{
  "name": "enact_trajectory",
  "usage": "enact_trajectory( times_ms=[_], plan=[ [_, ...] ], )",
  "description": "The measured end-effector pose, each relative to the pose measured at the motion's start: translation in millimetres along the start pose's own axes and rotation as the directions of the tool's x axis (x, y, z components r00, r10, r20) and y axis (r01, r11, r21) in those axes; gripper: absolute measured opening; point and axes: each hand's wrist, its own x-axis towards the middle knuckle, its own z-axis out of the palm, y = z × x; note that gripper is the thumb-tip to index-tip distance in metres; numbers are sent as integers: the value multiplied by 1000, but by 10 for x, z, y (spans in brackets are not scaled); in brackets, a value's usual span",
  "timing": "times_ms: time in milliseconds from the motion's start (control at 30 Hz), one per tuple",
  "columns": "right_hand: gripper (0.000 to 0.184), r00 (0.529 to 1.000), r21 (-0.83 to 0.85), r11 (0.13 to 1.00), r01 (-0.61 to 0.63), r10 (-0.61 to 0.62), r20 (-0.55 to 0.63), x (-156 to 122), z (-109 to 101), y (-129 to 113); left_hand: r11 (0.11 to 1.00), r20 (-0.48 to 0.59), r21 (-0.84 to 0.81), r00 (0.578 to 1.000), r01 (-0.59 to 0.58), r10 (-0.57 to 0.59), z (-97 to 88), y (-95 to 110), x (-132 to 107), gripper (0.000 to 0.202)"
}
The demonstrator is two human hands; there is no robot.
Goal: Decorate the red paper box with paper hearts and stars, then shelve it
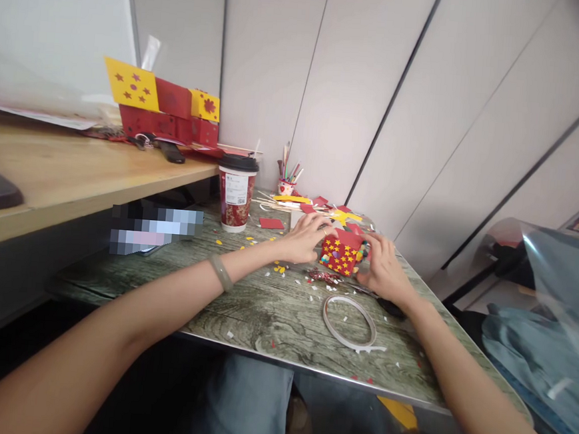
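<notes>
A small red paper box (341, 253) with yellow stars stands on the grey wood-grain table (272, 316). My left hand (305, 237) grips its left side with curled fingers. My right hand (383, 268) holds its right side, fingers pressed against the box. Small coloured bits show at the box's right edge. Red glitter scraps (322, 275) lie just in front of it.
A red paper cup with a black lid (236, 193) stands left of the box. A tape ring (350, 321) lies near the front edge. A pot of sticks (286, 179), paper scraps, a higher wooden shelf (72, 173) with red and yellow cards (160, 108).
</notes>
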Motion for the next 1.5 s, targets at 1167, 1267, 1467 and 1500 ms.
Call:
enact_trajectory(
  times_ms=[1167,1267,1467,1500],
  plan=[
    [41,847,711,474,-518,400,351,-18,40,35,980,8,56,982,190,-191,-53,-7,20,48],
    [42,856,725,470,-503,387,343,-10,75,31,978,12,68,980,199,-200,-34,14,26,55],
    [43,870,744,468,-477,375,321,-10,96,-1,968,-41,127,976,216,-212,57,78,27,66],
    [44,871,745,469,-475,372,321,-9,94,-7,965,-61,136,974,223,-216,77,88,29,65]
  ],
)
